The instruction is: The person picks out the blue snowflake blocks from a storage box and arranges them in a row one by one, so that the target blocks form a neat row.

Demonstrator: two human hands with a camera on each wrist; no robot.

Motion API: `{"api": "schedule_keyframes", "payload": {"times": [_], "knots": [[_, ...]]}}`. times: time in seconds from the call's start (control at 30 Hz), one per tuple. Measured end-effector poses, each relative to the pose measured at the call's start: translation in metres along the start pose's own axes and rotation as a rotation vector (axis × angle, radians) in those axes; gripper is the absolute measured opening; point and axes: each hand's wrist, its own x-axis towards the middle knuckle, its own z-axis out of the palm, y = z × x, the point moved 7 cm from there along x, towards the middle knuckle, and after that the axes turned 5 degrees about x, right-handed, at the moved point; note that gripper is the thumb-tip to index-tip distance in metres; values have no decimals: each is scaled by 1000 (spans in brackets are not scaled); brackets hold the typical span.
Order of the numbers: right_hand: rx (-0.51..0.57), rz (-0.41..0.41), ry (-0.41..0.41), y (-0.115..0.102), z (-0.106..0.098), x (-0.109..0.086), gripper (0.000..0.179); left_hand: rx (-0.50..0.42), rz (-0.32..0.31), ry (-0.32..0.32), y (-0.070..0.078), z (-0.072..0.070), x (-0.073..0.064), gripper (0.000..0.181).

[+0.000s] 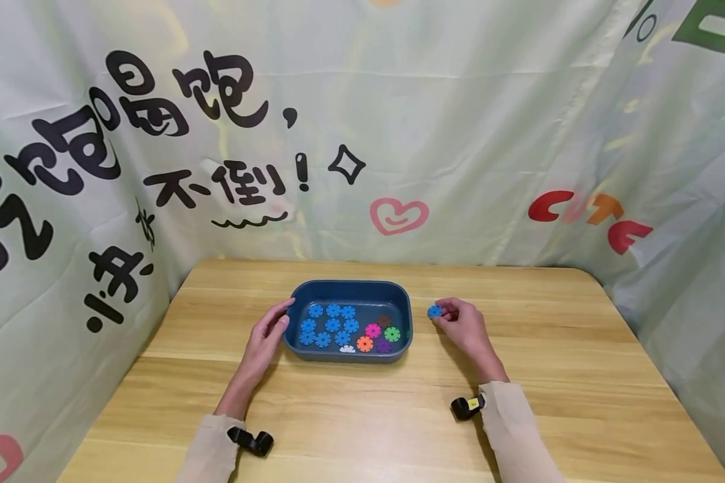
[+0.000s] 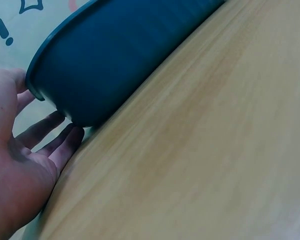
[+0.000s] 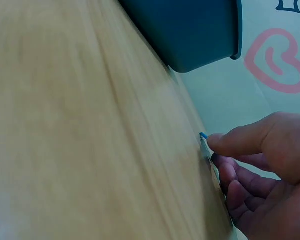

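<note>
My right hand [image 1: 464, 327] pinches a blue notched plastic disc [image 1: 435, 311] between thumb and fingers, to the right of a dark blue bin [image 1: 350, 357]. Only a sliver of that blue disc [image 3: 203, 135] shows past the thumb in the right wrist view. At the bin's left end, my left hand [image 1: 264, 339] touches the rim and outer wall with fairly straight fingers [image 2: 65, 145]. Inside the bin lie several blue notched discs [image 1: 333, 325], mostly on the left. Toward its right are pink [image 1: 372, 331], orange [image 1: 365, 344], green [image 1: 392, 334], purple [image 1: 384, 345], brown [image 1: 384, 321] and white [image 1: 347, 349] ones.
The bin stands on a wood-grain table [image 1: 362, 409], near its back half. A pale printed cloth [image 1: 459, 134] hangs behind the table and along both sides. Small black devices [image 1: 250, 441] are worn on both wrists, over beige sleeves.
</note>
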Motion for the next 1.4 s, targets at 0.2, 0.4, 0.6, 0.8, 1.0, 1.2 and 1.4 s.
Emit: {"api": "schedule_keyframes", "payload": {"times": [0.2, 0.4, 0.6, 0.8, 1.0, 1.2, 1.4], "knots": [[-42, 1, 13, -2, -1, -2, 28, -6, -2, -10, -1, 1, 0, 41], [-59, -8, 15, -2, -2, -3, 27, -5, 7, -14, 0, 3, 1, 42], [-74, -9, 8, -1, -2, -4, 29, -9, 2, -5, 0, 3, -1, 42], [-58, 4, 0, -1, -1, -5, 30, 4, -10, 3, -1, 3, -3, 41], [3, 31, -8, -2, -3, -6, 31, 12, -28, 9, -2, 2, -5, 40], [95, -6, 17, -16, -8, -6, 30, 6, -41, 6, -1, 1, -5, 42], [143, -76, 40, -39, -15, -8, 28, 4, -43, 4, -1, 1, -3, 42]]}}
